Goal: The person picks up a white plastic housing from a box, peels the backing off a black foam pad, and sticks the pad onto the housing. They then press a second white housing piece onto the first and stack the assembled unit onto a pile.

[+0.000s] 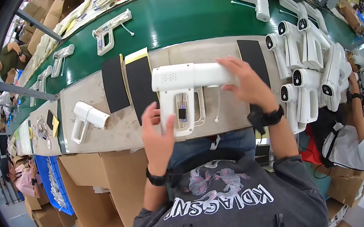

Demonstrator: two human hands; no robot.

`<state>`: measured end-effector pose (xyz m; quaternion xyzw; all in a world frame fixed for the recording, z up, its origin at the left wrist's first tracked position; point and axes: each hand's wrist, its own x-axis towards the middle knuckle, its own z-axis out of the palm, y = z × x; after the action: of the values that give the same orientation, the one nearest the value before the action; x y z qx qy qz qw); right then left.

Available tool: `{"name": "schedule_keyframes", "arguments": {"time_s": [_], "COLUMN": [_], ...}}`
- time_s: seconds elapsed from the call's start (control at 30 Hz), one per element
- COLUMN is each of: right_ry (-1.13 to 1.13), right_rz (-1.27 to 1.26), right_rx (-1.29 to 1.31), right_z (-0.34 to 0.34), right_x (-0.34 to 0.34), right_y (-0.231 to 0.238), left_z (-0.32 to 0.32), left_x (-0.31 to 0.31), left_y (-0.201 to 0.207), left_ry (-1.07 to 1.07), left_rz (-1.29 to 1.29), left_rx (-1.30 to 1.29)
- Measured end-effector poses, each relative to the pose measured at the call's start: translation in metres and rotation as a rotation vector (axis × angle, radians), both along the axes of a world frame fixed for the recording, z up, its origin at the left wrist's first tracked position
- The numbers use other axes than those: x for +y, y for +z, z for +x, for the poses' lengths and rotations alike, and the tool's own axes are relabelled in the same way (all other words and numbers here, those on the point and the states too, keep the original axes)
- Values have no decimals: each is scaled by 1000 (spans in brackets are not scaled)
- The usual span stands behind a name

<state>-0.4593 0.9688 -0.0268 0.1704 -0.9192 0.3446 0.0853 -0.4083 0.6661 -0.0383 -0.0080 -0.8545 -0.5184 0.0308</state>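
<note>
Your left hand (157, 136) is left of the frame's centre, thumb apart from bent fingers; your right hand (250, 81), right of centre, curves leftward, its forearm (280, 138) slanting down-right.

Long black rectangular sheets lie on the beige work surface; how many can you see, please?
3: the leftmost sheet, the second sheet beside it, both left of the white plastic gun-shaped device, and the third sheet, partly covered by the right hand. Others may be hidden.

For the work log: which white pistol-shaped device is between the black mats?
The central device, with black mats on both sides; the other devices are left of, right of or beyond those mats.
</note>
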Motion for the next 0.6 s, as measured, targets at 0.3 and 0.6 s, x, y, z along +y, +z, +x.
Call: {"name": "schedule_keyframes", "arguments": {"time_s": [0.3, 0.6], "right_ry": [168, 101], "right_rz": [-161, -54], "right_rx": [-173, -181], "right_z": [-31, -34], "right_x": [42, 39], "right_y": [-16, -43], "left_z": [-118, -118], "left_x": [-4, 6], "left_y": [-17, -35], "left_ry": [-554, -508], "left_rz": [-42, -63], "left_rx": [116, 163]}}
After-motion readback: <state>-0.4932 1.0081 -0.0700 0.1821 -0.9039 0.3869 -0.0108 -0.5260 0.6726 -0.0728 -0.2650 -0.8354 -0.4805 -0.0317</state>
